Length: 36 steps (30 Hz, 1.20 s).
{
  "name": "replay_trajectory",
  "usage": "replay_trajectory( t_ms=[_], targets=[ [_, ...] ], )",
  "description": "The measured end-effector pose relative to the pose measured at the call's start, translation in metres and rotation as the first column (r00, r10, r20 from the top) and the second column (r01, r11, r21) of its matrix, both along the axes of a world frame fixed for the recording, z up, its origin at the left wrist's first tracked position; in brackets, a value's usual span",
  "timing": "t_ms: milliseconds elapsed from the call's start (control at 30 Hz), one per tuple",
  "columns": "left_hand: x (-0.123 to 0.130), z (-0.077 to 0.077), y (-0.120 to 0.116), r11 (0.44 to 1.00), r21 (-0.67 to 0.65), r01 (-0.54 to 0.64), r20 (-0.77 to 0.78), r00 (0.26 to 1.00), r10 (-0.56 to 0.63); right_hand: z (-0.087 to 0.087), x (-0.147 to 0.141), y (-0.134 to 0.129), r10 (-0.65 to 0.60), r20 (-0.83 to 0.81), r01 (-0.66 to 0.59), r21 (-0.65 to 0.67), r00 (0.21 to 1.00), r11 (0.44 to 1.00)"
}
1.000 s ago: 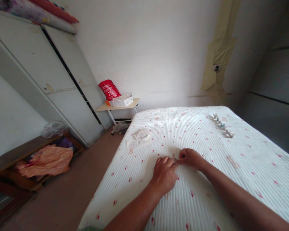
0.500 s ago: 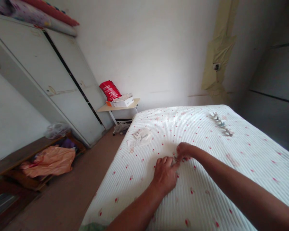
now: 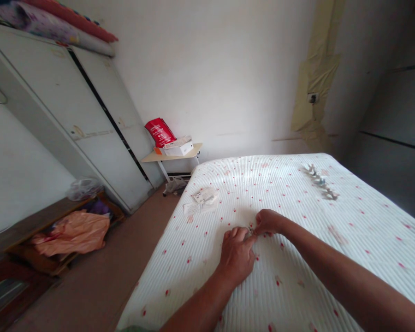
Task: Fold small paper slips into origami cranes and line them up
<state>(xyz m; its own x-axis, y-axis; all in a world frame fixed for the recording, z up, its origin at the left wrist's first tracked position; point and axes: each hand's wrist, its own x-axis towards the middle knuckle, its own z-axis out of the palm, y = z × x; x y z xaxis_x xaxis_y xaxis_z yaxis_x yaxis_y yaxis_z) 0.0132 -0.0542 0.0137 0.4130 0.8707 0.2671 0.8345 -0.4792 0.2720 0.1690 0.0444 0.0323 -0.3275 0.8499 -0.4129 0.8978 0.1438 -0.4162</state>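
Two hands meet over one bed (image 3: 297,276): the left hand (image 3: 237,256) and the right hand (image 3: 268,222), with one small metal piece (image 3: 251,229) pinched between their fingers (too small to make out further). One row of little metal pieces (image 3: 320,182) lies farther up the bed; their number cannot be counted. One heap of white packets (image 3: 202,199) sits near the bed's left edge. One side table (image 3: 171,157) carries one red bag (image 3: 160,131) and one white box (image 3: 178,147). One wardrobe (image 3: 72,124) has two doors.

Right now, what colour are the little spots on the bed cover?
Red spots on the white ribbed bed cover, seen clearest in the head view around both hands.
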Motion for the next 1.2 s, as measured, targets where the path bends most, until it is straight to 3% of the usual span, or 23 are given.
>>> replay_trajectory(
  t_ms=[233,667,900,1200],
  targets=[
    [0.000,0.000,0.003,1.000,-0.021,-0.013,-0.008,1.000,0.013,0.000,-0.002,-0.002,-0.006,0.035,0.003,0.083,0.999,0.997],
    [0.000,-0.001,0.003,0.999,-0.030,-0.012,0.052,0.999,0.013,0.001,-0.011,-0.010,-0.132,0.134,0.087,0.296,0.982,0.951],
    [-0.001,-0.002,0.004,0.999,-0.028,-0.020,0.027,0.999,0.021,0.000,0.004,-0.004,0.012,0.054,-0.023,0.210,0.998,0.977],
    [0.000,-0.002,0.005,0.999,-0.027,-0.020,0.017,1.000,0.021,-0.006,0.004,-0.009,0.059,0.090,-0.087,0.348,0.994,0.934]
  ],
)
